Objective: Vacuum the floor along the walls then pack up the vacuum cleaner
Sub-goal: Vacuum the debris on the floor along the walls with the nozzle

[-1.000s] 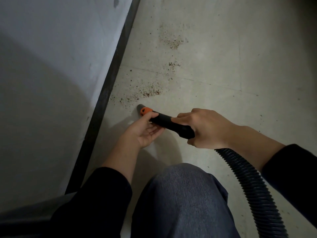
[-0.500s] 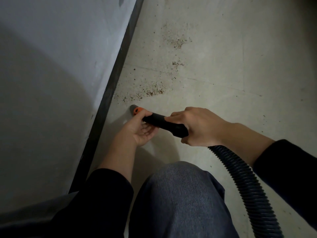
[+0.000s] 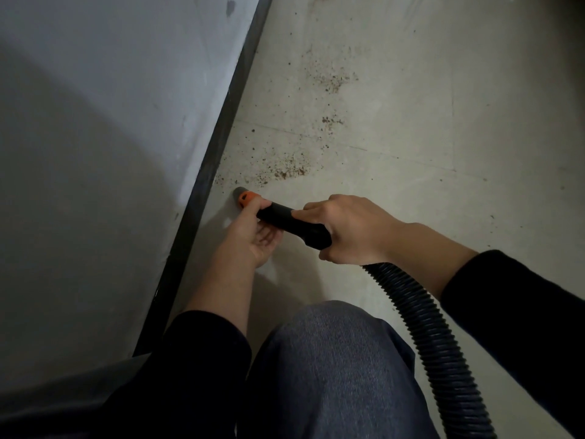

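The black vacuum nozzle (image 3: 285,220) with an orange collar (image 3: 246,198) and grey tip points at the floor close to the black baseboard (image 3: 209,172). My right hand (image 3: 351,229) grips the rear of the nozzle where the ribbed black hose (image 3: 424,331) joins it. My left hand (image 3: 250,236) holds the nozzle from below near the orange collar, thumb over the top. Brown crumbs (image 3: 285,172) lie on the pale floor just beyond the tip.
A white wall (image 3: 104,122) runs along the left above the baseboard. More crumb patches (image 3: 332,79) lie farther up the floor. My knee in grey jeans (image 3: 329,369) is at the bottom centre. The hose trails off to the lower right.
The nozzle tip and both hands have slid left, closer to the baseboard, staying just short of the nearest crumbs. Both grips are unchanged.
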Available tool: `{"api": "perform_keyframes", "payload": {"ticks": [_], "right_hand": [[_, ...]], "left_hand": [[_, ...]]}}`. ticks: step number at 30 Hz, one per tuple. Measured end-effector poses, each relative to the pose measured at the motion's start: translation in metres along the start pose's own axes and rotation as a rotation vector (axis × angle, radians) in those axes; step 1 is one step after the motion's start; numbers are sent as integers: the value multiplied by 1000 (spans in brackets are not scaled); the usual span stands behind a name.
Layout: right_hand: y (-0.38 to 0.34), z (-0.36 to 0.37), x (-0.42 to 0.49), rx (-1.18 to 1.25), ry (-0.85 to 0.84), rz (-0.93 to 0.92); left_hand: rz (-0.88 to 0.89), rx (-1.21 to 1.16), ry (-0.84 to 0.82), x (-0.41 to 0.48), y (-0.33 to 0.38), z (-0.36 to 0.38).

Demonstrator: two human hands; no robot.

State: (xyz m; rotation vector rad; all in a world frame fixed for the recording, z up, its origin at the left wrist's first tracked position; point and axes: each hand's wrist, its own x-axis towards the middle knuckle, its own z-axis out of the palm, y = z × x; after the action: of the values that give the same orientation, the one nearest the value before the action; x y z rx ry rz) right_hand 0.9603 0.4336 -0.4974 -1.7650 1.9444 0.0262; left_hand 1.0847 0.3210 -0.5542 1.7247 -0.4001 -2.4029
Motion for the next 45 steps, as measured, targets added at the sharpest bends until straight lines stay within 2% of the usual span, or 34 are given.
{"api": "perform_keyframes", "payload": {"ticks": [13,26,45], "right_hand": [[-11,8,22,52,55,-21],[-10,12,35,70,92,-35],[0,1,10,-12,65,32]], "left_hand": [[108,-104,86,0,6,-2],[166,-129,104,6,12,-5],[96,-37,35,5,1,13]]}}
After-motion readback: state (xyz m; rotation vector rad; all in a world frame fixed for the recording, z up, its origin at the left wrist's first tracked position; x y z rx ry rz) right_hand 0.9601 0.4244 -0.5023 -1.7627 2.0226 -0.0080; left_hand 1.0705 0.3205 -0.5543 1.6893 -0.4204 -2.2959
